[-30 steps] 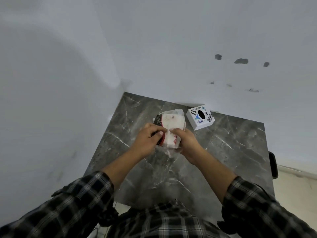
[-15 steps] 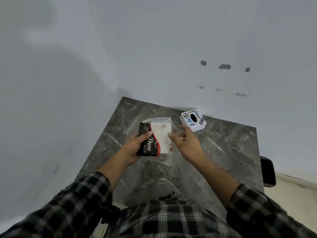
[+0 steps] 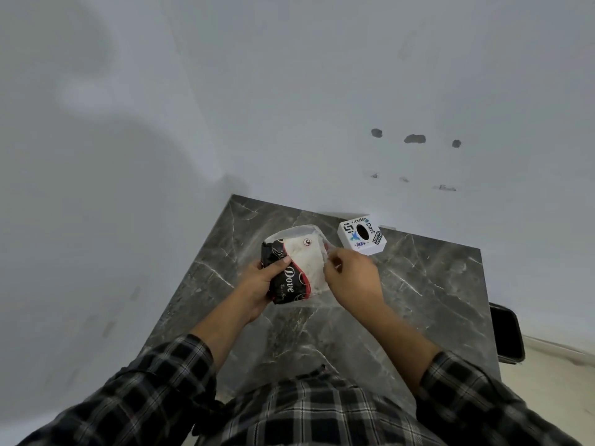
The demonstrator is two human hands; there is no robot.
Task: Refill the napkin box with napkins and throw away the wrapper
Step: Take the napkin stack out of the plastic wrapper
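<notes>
A napkin pack (image 3: 294,267) in a black, red and clear plastic wrapper is held above the dark marble table (image 3: 418,284). White napkins show through the clear part. My left hand (image 3: 257,284) grips the pack's black left side, thumb on top. My right hand (image 3: 351,278) pinches the clear wrapper at the pack's right edge. The white napkin box (image 3: 362,235), with a dark oval opening on top and stickers around it, stands at the table's far edge, just beyond my right hand.
White walls meet at a corner behind the table's far left. A black chair edge (image 3: 507,333) sits past the table's right side. My checked shirt sleeves fill the bottom of the view.
Both hands were close together on the pack a second ago. My right hand came off it briefly, and now pinches the clear wrapper on the right. The black side has turned up.
</notes>
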